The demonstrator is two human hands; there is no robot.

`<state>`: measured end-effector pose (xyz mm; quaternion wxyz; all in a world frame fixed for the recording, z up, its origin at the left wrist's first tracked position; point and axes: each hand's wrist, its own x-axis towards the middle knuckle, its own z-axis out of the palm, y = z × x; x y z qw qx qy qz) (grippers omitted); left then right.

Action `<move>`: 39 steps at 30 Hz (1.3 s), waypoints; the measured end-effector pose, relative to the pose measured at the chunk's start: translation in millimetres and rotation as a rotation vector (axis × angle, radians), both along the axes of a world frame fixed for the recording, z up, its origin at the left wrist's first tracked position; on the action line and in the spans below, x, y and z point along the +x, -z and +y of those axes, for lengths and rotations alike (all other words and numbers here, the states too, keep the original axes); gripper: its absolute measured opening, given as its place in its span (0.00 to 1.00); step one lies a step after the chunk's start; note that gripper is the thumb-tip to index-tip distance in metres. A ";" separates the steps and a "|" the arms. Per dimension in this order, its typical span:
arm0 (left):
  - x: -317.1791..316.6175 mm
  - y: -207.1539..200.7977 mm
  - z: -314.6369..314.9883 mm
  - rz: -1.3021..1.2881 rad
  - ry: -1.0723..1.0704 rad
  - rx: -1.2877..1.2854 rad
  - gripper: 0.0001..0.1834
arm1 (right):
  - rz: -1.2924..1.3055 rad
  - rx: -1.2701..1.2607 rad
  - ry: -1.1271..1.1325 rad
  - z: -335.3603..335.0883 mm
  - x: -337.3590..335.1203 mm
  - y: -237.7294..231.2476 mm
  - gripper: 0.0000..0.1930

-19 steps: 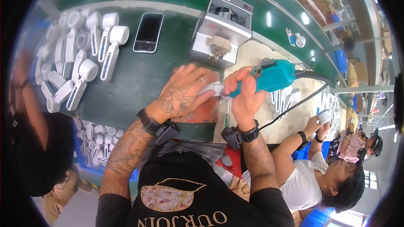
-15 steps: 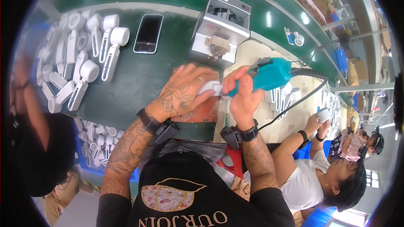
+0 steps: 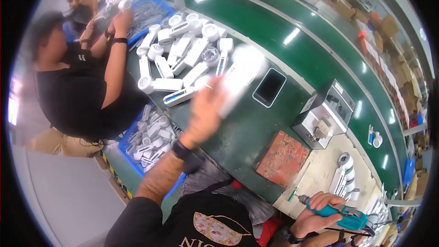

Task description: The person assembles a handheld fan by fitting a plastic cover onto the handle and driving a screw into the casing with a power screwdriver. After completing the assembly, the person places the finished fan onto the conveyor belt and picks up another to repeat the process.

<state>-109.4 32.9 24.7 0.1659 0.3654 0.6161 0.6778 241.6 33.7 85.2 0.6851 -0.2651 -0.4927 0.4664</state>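
Indoors, over green workbench (image 3: 234,138), left hand (image 3: 206,110) blurs, hold unclear; right hand (image 3: 314,219) grips screwdriver (image 3: 354,219).

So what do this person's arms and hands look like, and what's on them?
The left arm has a loose black short sleeve, and faint tattoo-like marks seem to show below it. Its wrist wears a dark band with a dark, boxy piece. The left hand is bare but blurry. The right hand is bare too, with a dark wristband.

Brt, glare on belt (image 3: 320,48), L hand (image 3: 205,114) blurry, edges warped
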 end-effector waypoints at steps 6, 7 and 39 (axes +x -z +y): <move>-201.8 -25.1 29.6 -0.311 -0.040 0.335 0.17 | -0.153 -0.101 0.069 -19.8 7.2 14.9 0.32; -245.2 -9.3 33.8 0.069 -0.196 0.003 0.17 | -0.146 -0.089 0.052 -21.5 7.7 15.8 0.32; 309.9 3.9 103.8 0.945 1.017 -0.120 0.24 | -0.168 -0.314 0.083 -44.1 58.6 21.7 0.35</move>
